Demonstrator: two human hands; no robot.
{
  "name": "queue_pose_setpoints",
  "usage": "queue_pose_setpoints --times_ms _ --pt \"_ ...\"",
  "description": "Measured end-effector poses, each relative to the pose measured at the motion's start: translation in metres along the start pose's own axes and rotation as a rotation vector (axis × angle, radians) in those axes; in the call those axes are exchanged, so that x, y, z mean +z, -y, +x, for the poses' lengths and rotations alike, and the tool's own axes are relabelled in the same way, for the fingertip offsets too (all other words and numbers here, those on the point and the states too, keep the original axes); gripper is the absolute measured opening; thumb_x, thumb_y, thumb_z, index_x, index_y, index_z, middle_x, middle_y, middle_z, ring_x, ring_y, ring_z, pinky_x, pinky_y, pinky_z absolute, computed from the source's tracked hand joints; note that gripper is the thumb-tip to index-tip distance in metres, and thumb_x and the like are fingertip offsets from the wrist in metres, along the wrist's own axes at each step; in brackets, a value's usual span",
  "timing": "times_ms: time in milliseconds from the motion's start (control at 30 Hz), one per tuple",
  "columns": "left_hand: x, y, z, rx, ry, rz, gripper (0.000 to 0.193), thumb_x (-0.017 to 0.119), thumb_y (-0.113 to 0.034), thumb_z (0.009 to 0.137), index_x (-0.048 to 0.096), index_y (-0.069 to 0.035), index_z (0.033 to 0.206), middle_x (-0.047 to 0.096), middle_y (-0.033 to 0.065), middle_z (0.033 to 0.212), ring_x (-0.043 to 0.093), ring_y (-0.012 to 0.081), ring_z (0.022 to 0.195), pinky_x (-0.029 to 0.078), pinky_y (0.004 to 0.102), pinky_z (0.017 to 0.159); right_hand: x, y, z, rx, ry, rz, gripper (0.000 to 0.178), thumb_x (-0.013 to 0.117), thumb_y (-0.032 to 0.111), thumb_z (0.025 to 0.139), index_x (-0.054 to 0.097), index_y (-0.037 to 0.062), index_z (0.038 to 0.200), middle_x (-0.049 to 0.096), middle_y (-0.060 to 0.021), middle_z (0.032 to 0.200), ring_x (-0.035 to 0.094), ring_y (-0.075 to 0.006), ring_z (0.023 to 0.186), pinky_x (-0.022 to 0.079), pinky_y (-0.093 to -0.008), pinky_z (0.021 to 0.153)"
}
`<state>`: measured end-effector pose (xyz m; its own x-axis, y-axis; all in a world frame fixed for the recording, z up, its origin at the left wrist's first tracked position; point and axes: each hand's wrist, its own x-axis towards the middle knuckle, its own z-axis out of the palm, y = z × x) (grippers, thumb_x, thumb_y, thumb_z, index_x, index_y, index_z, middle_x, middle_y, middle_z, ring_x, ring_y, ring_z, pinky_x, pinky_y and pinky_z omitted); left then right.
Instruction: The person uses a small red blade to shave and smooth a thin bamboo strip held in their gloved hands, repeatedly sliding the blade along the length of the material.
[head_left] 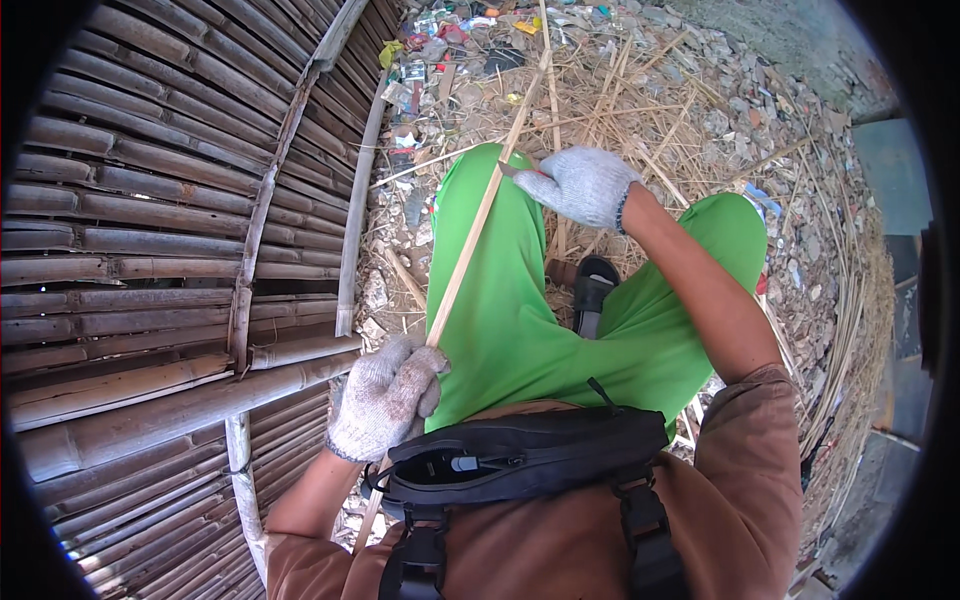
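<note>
A long pale bamboo strip runs slantwise across my left thigh, from beside my waist up toward the littered ground. My left hand, in a greyish-white knitted glove with dirt on it, is closed round the strip near its lower part. In a matching glove, my right hand is closed on a knife above my left knee. Only a bit of the knife's dark blade shows, and it meets the strip's edge; its handle is hidden in the glove.
A bamboo slat wall rises close on my left. Bamboo scraps and shavings cover the ground ahead, with rubbish farther off. Long thin strips lie to my right. A black bag sits at my waist.
</note>
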<state>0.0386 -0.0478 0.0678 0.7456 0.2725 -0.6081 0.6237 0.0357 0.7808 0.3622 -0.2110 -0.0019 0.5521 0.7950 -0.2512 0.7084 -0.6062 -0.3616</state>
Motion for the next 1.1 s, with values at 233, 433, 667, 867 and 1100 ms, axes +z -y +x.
queue_pose_setpoints --times_ms 233,433,667,867,1100 --pt "-0.01 0.016 -0.013 0.001 -0.006 0.0 0.026 0.059 -0.025 0.11 0.069 -0.001 0.105 0.056 0.0013 0.06 0.049 0.0079 0.046 0.037 0.0263 0.043 -0.013 0.0 0.013 0.026 0.003 -0.008 0.085 0.034 0.075 0.105 0.079 0.0041 0.097 0.075 -0.0281 0.098 0.073 -0.0478 0.096 0.057 -0.058 0.088" --pt "-0.014 0.018 -0.019 0.035 0.003 -0.056 0.026 0.059 -0.021 0.11 0.069 0.002 0.104 0.057 0.001 0.059 0.049 0.0074 0.049 0.037 0.0255 0.046 -0.005 -0.039 0.052 0.06 -0.101 -0.037 0.084 0.034 0.076 0.105 0.08 0.0061 0.105 0.077 -0.0255 0.103 0.072 -0.0475 0.1 0.056 -0.0574 0.093" --pt "-0.04 0.024 -0.01 0.089 -0.183 -0.092 0.027 0.058 -0.024 0.111 0.066 0.002 0.11 0.057 0.0015 0.063 0.049 0.0083 0.045 0.038 0.0246 0.041 -0.017 -0.074 0.056 0.309 -0.341 0.296 0.088 0.043 0.081 0.099 0.078 0.0006 0.112 0.076 -0.0297 0.112 0.073 -0.0464 0.107 0.056 -0.0535 0.097" --pt "-0.057 -0.022 0.042 0.239 -0.22 -0.022 0.031 0.058 -0.029 0.113 0.065 0.001 0.117 0.056 -0.0005 0.064 0.047 0.0071 0.044 0.038 0.0243 0.04 0.012 -0.025 0.062 0.135 -0.405 0.167 0.081 0.054 0.079 0.095 0.076 0.0013 0.106 0.076 -0.0275 0.101 0.074 -0.0454 0.102 0.057 -0.0532 0.091" --pt "-0.012 -0.13 0.124 0.541 -0.041 0.036 0.035 0.061 -0.029 0.11 0.067 0.002 0.126 0.056 -0.002 0.067 0.047 0.007 0.046 0.038 0.024 0.042 -0.079 -0.049 0.046 0.151 -0.625 0.74 0.068 0.065 0.068 0.099 0.072 0.0033 0.121 0.074 -0.0121 0.08 0.068 -0.0206 0.067 0.053 -0.0375 0.062"
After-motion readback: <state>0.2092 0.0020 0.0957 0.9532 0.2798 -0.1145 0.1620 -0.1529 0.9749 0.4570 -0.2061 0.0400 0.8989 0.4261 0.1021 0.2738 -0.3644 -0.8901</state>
